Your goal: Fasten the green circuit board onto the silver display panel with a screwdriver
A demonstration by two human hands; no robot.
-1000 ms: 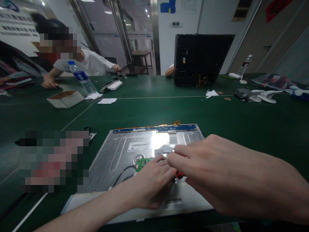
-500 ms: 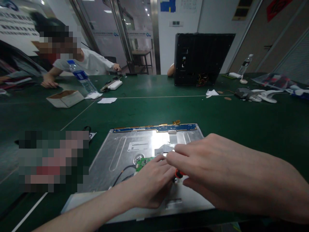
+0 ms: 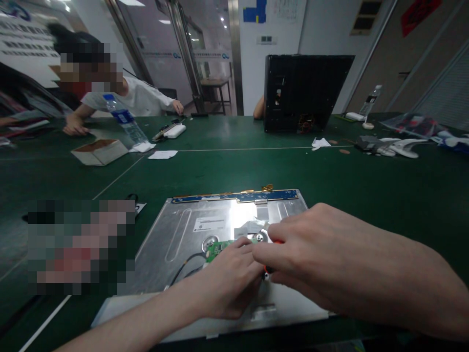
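A silver metal display panel point(image 3: 176, 225) lies on the green table in front of me, with a blue circuit strip point(image 3: 205, 198) along its far edge. A small green circuit board point(image 3: 216, 248) with a dark cable sits on its back. My left hand point(image 3: 234, 274) rests over this board with fingers bent against it; some fingertips are hidden. My right hand point(image 3: 311, 259) is closed around the orange and black handle of a screwdriver point(image 3: 268, 269), mostly covered by the fingers. Between the hands, a round metal boss point(image 3: 260, 236) shows on the panel.
Across the table point(image 3: 220, 171) stand a large black casing point(image 3: 304, 93), a tilted water bottle point(image 3: 126, 120) and a cardboard box point(image 3: 99, 152). A person in a white shirt point(image 3: 142, 98) sits at the far left. A blurred-out object point(image 3: 80, 244) lies left of the panel.
My right hand and the screwdriver have shifted slightly, and the round boss beside them now shows. The view has tilted a little; my left hand stays in place.
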